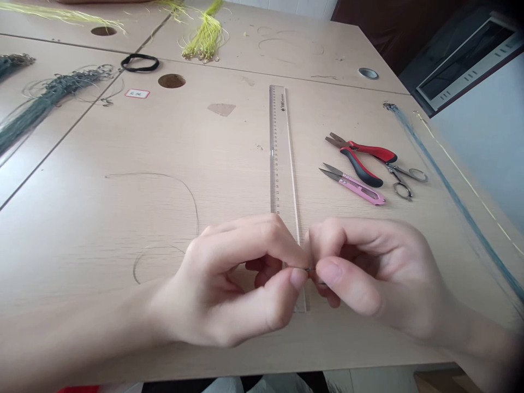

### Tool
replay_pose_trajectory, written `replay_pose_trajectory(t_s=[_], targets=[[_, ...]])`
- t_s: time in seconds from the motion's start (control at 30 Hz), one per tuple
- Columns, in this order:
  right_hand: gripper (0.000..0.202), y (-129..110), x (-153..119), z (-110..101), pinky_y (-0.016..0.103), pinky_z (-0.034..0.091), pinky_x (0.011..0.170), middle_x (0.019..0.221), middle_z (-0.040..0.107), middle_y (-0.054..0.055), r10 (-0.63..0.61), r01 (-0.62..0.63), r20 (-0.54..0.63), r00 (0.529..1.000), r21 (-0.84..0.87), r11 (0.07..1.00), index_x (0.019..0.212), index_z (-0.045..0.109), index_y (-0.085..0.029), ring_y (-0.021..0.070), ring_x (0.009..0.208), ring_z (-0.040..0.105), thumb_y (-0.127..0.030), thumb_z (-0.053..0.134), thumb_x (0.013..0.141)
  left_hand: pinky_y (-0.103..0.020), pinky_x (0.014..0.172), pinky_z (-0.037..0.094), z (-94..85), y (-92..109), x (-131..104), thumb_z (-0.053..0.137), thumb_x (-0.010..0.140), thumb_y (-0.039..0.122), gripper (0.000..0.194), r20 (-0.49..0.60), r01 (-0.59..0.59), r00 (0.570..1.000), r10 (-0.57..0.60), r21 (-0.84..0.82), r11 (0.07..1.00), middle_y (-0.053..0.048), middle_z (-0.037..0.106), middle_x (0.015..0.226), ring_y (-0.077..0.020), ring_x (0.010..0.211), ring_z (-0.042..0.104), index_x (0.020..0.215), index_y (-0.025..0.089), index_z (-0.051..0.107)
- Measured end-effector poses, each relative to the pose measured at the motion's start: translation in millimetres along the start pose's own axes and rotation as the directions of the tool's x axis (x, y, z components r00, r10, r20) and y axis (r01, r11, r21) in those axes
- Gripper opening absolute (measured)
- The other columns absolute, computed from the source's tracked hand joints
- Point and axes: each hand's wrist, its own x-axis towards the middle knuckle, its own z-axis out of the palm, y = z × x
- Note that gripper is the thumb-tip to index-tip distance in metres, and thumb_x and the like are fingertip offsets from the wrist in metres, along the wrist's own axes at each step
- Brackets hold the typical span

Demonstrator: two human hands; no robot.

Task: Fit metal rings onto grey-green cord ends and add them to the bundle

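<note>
Head view: hands [307, 270], pinched together on something tiny, partly block the ruler [282, 158].

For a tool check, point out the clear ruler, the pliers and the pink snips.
Clear ruler [282, 147]: head view, on its flat body.
Pliers [359, 166]: head view, on the lower handle.
Pink snips [352, 186]: head view, on the pink body.

We see soft, fairly bright daylight, palest in a washed-out glare along the left side of the surface [229, 147]. Shadows are faint, though the upper right corner falls dark. Our view bends toward its edges, the forearms look soft, and the tiny detail between the fingertips [298, 277] blurs.
</note>
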Motion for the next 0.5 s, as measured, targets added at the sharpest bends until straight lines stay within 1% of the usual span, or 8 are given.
replay_pose_trajectory(t_s=[0.3, 0.4, 0.5], targets=[[0.024, 0.5, -0.6, 0.9, 0.025, 0.033, 0.046, 0.056, 0.047, -0.003, 0.007, -0.007, -0.001, 1.0, 0.011, 1.0, 0.063, 0.051, -0.022, 0.01, 0.051, 0.043, -0.03, 0.061, 0.084, -0.021, 0.038, 0.042, 1.2, 1.9, 1.1, 0.053, 0.078, 0.007, 0.013, 0.002, 0.039, 0.999, -0.039, -0.016, 0.999, -0.003, 0.061, 0.061, -0.0103, 0.047, 0.052, 0.073, 0.016, 0.059], [0.025, 1.5, -2.1, 0.7, 0.025, 0.032, 0.046, 0.056, 0.046, -0.004, -0.014, 0.014, -0.004, 1.0, 0.001, 1.0, 0.063, 0.05, -0.022, 0.01, 0.051, 0.042, -0.029, 0.062, 0.084, -0.021, 0.039, 0.042, 1.0, 1.7, 1.0, 0.054, 0.078, 0.006, 0.013, 0.006, 0.031, 0.999, -0.031, 0.0, 1.0, -0.003, 0.06, 0.061, -0.0098, 0.046, 0.052, 0.073, 0.017, 0.059], [0.024, 3.0, -4.2, 1.2, 0.025, 0.036, 0.048, 0.06, 0.049, -0.004, -0.057, 0.057, -0.014, 0.998, -0.005, 0.998, 0.066, 0.049, -0.022, 0.0101, 0.054, 0.045, -0.028, 0.06, 0.085, -0.021, 0.04, 0.041, 0.4, 1.5, 0.8, 0.054, 0.078, 0.006, 0.013, 0.008, 0.017, 1.0, -0.017, 0.019, 1.0, -0.002, 0.059, 0.06, -0.0101, 0.047, 0.052, 0.072, 0.017, 0.058]])
